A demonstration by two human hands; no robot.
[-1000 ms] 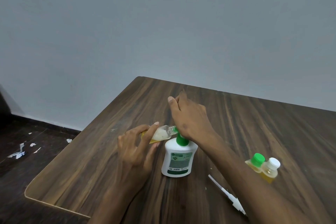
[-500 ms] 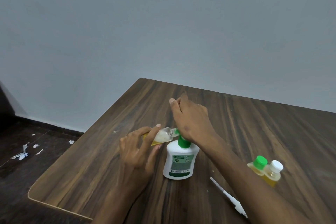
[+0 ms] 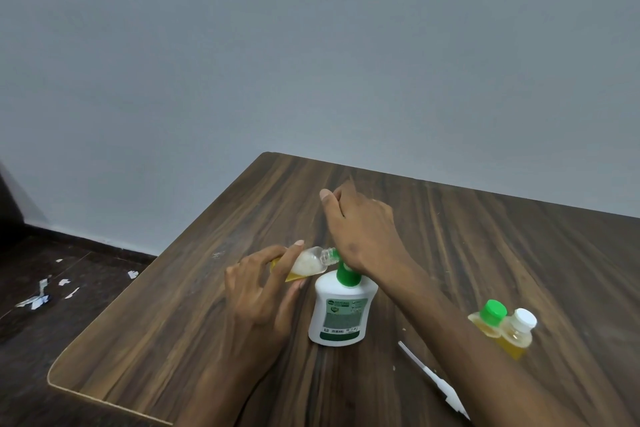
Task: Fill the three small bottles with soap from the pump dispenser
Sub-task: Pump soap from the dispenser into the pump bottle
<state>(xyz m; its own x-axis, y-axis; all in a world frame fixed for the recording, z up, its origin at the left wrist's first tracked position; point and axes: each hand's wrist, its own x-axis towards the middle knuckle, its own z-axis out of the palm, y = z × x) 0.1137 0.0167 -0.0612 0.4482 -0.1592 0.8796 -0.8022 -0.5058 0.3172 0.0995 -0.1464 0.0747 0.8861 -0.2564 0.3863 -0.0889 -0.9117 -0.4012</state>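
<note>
Label: the white pump dispenser (image 3: 341,314) stands upright mid-table; its label reads "ORIGINAL", the rest too small to read.
Left hand (image 3: 258,291): my fingers pinch the small bottle (image 3: 308,263), lying almost level, open neck pointing right at the green pump.
Right hand (image 3: 360,229): palm on the pump head, fingers straight.
Right: green-capped bottle (image 3: 486,319) touching the white-capped bottle (image 3: 517,329), both upright.

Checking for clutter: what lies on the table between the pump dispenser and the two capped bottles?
Head view: the right forearm crosses above it; the table there looks bare.
</note>
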